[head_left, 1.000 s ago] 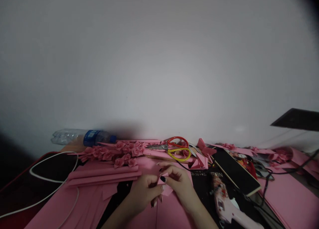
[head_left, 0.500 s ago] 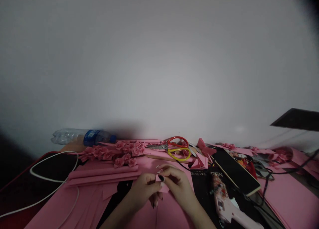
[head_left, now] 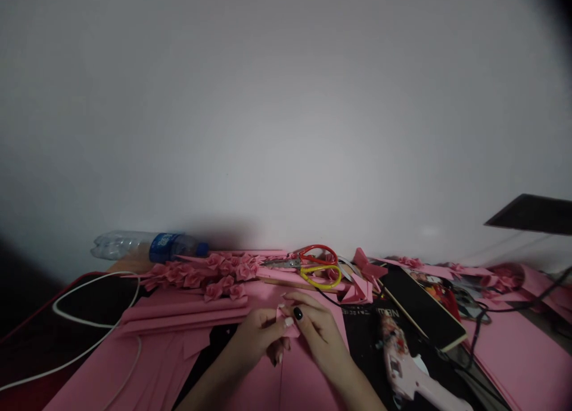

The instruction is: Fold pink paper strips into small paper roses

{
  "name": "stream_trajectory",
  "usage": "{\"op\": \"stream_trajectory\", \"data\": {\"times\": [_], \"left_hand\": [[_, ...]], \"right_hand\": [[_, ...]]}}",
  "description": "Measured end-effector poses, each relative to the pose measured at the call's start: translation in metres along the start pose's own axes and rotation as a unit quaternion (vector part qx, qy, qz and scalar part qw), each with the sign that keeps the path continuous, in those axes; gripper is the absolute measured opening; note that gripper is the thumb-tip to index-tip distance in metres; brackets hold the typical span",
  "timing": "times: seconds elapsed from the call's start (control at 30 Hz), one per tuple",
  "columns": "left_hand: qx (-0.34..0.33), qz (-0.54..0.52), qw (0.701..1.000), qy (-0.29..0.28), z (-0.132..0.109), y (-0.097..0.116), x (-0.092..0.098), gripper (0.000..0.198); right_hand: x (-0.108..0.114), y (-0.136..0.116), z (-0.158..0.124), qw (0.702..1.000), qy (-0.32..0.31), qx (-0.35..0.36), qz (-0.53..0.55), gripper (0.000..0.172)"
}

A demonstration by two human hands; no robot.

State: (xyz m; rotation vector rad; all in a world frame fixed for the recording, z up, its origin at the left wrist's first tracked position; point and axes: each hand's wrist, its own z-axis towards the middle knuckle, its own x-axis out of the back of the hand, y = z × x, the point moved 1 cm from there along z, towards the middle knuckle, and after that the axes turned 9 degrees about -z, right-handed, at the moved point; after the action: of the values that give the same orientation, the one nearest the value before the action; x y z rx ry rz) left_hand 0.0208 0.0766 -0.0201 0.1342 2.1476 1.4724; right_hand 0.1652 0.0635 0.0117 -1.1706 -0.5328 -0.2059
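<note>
Between my hands is a small piece of pink paper (head_left: pixel 292 330), partly covered by fingers. My left hand (head_left: pixel 261 335) pinches it from the left, its thumb lying on the front. From the right, my right hand (head_left: pixel 315 327) grips the same piece, the dark-nailed thumb near its upper edge. Both hands are close together above large pink paper sheets (head_left: pixel 297 381). Just beyond them lie scissors (head_left: pixel 319 268) with one red and one yellow handle, and a cluster of folded pink paper roses (head_left: pixel 223 274).
A plastic bottle (head_left: pixel 129 244) lies on its side by the wall. Rolled pink paper (head_left: pixel 187 311) and a white cable (head_left: pixel 89 323) are at left. On the right are a phone (head_left: pixel 424 307), a pink glue gun (head_left: pixel 404 366), dark cords and more pink sheets (head_left: pixel 522 351).
Both thumbs have shifted on the paper; the left thumb now lies across its front and the right thumb has moved slightly up and right. The things on the table have not moved.
</note>
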Motion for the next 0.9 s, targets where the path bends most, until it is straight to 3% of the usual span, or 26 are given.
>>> {"op": "stream_trajectory", "data": {"times": [0.1,0.3,0.37,0.57,0.9], "left_hand": [[0.002,-0.008,1.0,0.006,-0.001,0.004,-0.002,0.042],[-0.007,0.006,1.0,0.001,-0.007,0.008,-0.008,0.033],[-0.011,0.012,1.0,-0.006,-0.009,0.008,-0.01,0.03],[-0.023,0.03,0.999,-0.016,-0.01,0.005,-0.011,0.027],[-0.009,0.041,0.999,-0.002,-0.007,0.006,-0.01,0.031]], "right_hand": [[-0.001,0.001,0.0,1.0,0.007,-0.004,0.014,0.028],[-0.002,0.01,0.003,0.985,0.122,-0.084,0.085,0.018],[-0.005,0.013,0.003,0.986,0.105,-0.101,0.082,0.014],[-0.01,0.015,0.002,0.993,0.001,-0.105,0.049,0.035],[-0.01,0.012,0.002,0.989,-0.003,-0.116,0.088,0.034]]}}
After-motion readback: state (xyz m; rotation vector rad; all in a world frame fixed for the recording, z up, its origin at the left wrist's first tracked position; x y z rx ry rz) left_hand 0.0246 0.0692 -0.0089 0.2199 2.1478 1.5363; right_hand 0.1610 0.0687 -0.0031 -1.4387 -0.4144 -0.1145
